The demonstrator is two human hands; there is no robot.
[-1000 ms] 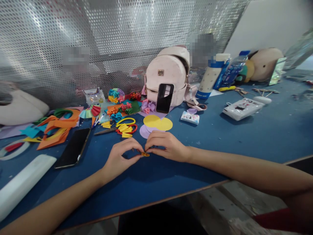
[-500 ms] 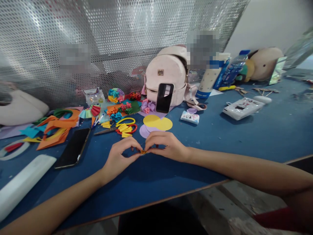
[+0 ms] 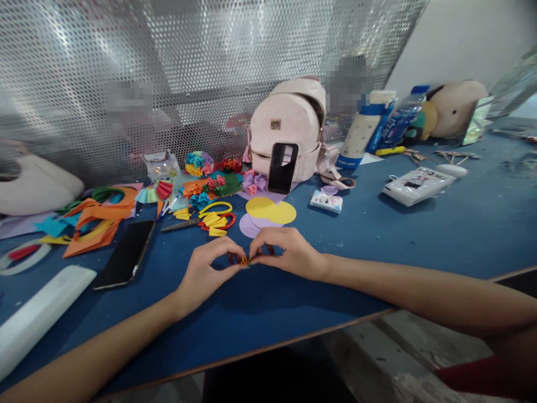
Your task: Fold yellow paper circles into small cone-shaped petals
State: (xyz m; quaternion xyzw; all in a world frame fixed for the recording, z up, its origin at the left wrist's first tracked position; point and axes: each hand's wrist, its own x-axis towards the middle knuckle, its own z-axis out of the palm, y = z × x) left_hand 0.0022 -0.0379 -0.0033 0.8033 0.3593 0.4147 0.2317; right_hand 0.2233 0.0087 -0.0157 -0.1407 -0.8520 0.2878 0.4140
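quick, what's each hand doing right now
left hand: closed, fingertips pinching the small orange paper piece.
right hand: closed, pinching the same piece from the other side.

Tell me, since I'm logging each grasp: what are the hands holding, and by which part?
Both hands pinch one small orange paper piece just above the blue table: left hand at its left end, right hand at its right end.

pink backpack (image 3: 289, 131), black phone (image 3: 126, 253), yellow paper circles (image 3: 271, 211), scissors (image 3: 197, 222)
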